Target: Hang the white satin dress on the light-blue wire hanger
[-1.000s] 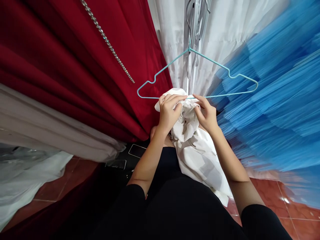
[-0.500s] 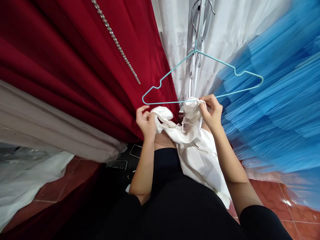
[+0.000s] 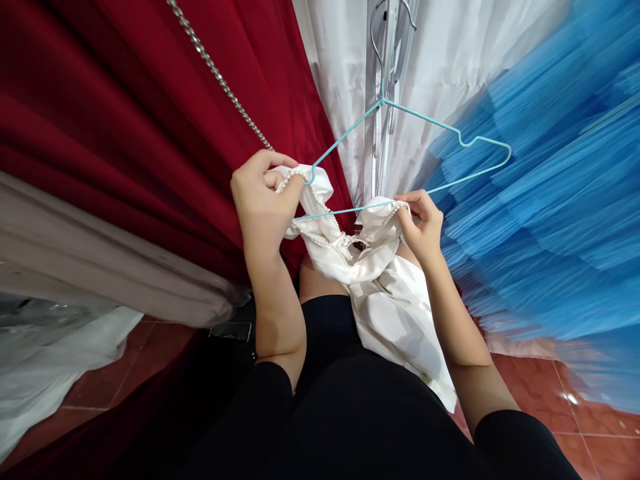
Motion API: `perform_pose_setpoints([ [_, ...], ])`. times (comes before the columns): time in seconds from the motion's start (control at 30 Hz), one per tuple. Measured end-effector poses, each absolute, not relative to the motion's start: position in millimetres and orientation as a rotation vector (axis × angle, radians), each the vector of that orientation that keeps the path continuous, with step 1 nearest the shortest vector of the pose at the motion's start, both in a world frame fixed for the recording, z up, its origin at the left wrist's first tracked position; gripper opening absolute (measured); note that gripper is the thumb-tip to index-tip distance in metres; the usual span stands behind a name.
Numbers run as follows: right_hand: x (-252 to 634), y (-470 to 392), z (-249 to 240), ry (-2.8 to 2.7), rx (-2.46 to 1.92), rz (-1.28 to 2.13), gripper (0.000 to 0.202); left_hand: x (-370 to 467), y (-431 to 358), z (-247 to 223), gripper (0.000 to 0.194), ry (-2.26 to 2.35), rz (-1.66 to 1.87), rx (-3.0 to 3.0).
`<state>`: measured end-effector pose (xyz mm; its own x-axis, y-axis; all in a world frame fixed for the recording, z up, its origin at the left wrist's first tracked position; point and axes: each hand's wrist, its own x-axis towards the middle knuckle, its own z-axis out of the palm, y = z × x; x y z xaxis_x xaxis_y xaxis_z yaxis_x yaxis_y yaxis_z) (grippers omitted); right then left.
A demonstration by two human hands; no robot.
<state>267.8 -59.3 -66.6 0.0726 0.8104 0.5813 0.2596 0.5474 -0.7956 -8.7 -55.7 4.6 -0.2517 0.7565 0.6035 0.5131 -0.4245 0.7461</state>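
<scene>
A white dress (image 3: 390,300) with pearl-like beading along its neckline hangs from my two hands and drapes over my lap. My left hand (image 3: 265,200) pinches one shoulder of it, raised at the left end of a light-blue wire hanger (image 3: 420,115). That end of the hanger lies inside the shoulder fabric, so its tip is hidden. Lower down, my right hand (image 3: 423,223) grips the other beaded shoulder, close to the hanger's bottom bar. The hanger's right end sticks out bare above that hand.
Red fabric (image 3: 225,87) with a silver beaded strand (image 3: 215,70) hangs at left. Blue tulle (image 3: 565,220) fills the right side. A metal post (image 3: 383,133) stands behind the hanger, before white cloth (image 3: 335,67). Reddish tiles (image 3: 595,427) cover the floor.
My left hand has risen and moved left with its shoulder of the dress, which now covers the hanger's left end. My right hand has stayed nearly in place.
</scene>
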Motion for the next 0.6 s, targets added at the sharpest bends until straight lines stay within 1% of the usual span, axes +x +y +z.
perform_pose_setpoints([
  [0.13,274.1,-60.0,-64.3,-1.489,-0.97,0.52,0.011,-12.6,-82.9,13.8,0.003,1.558,1.669,1.744],
  [0.3,269.8,-61.9,-66.0,-1.498,-0.941,0.56,0.013,-6.3,-100.0,30.4,0.011,1.571,1.63,1.768],
  [0.4,264.1,-63.8,-68.4,-1.481,-0.937,0.577,0.011,13.2,-91.5,35.3,0.013,1.573,1.695,1.757],
  [0.5,261.2,-65.5,-69.6,-1.483,-0.971,0.517,0.011,34.9,-73.7,27.7,0.023,1.416,1.832,1.825],
  [0.6,261.6,-65.6,-69.7,-1.53,-1.053,0.422,0.014,55.5,-59.8,3.7,0.021,1.34,1.836,1.947],
])
